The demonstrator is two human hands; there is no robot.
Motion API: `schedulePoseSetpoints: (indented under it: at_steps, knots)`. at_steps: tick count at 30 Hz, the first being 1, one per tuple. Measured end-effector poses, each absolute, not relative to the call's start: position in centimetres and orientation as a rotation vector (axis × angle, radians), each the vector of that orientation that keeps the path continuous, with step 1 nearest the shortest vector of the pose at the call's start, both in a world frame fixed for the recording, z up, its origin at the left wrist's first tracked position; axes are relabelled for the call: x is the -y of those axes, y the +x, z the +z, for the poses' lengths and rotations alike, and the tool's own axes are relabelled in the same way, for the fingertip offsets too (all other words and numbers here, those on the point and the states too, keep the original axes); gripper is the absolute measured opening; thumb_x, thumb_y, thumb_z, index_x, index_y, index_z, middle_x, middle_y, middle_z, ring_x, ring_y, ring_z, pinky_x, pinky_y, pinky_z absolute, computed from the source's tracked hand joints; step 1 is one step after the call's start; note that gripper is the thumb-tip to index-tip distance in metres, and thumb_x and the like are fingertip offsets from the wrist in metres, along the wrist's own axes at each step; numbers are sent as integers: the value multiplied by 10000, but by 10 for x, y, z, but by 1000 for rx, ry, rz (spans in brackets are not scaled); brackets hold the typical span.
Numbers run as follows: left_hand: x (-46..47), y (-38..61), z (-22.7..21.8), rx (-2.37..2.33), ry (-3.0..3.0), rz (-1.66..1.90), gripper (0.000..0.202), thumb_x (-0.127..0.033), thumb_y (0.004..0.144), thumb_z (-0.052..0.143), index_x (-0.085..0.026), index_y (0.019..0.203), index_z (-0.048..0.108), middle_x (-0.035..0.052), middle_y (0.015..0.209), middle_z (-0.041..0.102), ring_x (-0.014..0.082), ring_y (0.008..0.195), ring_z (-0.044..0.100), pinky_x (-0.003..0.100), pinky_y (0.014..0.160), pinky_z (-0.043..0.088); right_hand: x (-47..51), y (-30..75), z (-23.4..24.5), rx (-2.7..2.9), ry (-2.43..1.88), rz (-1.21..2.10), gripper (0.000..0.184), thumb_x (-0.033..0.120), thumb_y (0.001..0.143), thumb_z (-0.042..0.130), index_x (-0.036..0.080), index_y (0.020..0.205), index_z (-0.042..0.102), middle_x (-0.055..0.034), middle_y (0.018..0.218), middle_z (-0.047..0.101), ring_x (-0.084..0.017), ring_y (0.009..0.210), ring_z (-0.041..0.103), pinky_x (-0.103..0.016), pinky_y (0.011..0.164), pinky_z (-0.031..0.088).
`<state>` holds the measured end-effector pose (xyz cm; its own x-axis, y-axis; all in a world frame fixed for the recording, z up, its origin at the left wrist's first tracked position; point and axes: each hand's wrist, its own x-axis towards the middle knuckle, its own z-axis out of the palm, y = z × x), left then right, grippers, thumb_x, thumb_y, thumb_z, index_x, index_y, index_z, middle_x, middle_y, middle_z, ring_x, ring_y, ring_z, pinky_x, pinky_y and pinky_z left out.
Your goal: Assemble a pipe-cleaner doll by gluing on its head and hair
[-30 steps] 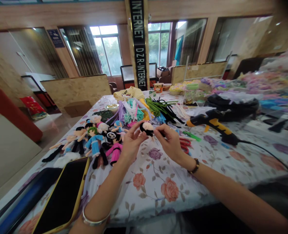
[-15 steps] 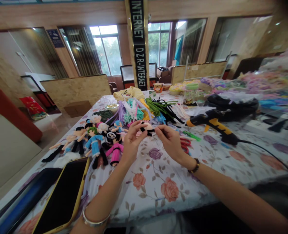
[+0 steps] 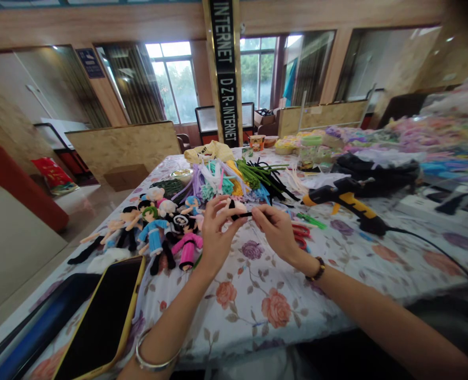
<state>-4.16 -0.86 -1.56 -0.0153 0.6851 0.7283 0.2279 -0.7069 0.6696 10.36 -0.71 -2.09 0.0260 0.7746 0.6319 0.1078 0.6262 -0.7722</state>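
From the head view, we hold a small pale-and-black piece (image 3: 238, 205) above the floral tablecloth (image 3: 253, 295), probably so both hands can work it freely. The glue gun (image 3: 348, 200) lies to the right, perhaps for easy reach; the dolls (image 3: 152, 232) lie grouped at left, apparently out of our way. Our left hand (image 3: 217, 235) pinches the piece, thumb and fingers slightly apart around it; our right hand (image 3: 277, 230) clamps a black strip's (image 3: 247, 214) end between thumb and forefinger.

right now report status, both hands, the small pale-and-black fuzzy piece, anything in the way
Left hand holding small pale-and-black fuzzy piece; right hand pinching end of thin black strip; red scissor handles near right hand.
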Motion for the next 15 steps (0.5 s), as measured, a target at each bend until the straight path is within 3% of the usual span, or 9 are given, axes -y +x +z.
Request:
schedulePoseSetpoints:
  at_steps: [5, 12, 15]
  knots:
    - [10, -40, -14, -977, 1924, 1802, 67, -300, 722, 681, -264, 777, 691, 26, 1196, 501, 205, 1111, 493, 381, 952, 419, 6, 103, -22, 1497, -740, 704, 362, 425, 857, 494, 177, 593, 495, 37, 521, 411, -80, 469, 340, -224, 451, 279]
    - [11, -42, -9, -1069, 1777, 1871, 68, -296, 754, 648, -228, 755, 649, 44, 1160, 523, 217, 1186, 442, 370, 990, 362, 6, 106, -21, 1622, -708, 493, 226, 371, 861, 505, 189, 785, 616, -4, 681, 549, -115, 606, 469, -246, 568, 365]
    - [4, -47, -13, -1087, 1678, 1945, 89, -313, 764, 638, -224, 772, 637, 41, 1153, 525, 210, 1191, 437, 385, 1048, 287, 0, 106, -19, 1501, -724, 641, 243, 416, 825, 547, 187, 832, 630, -16, 743, 601, -124, 660, 524, -245, 604, 409]
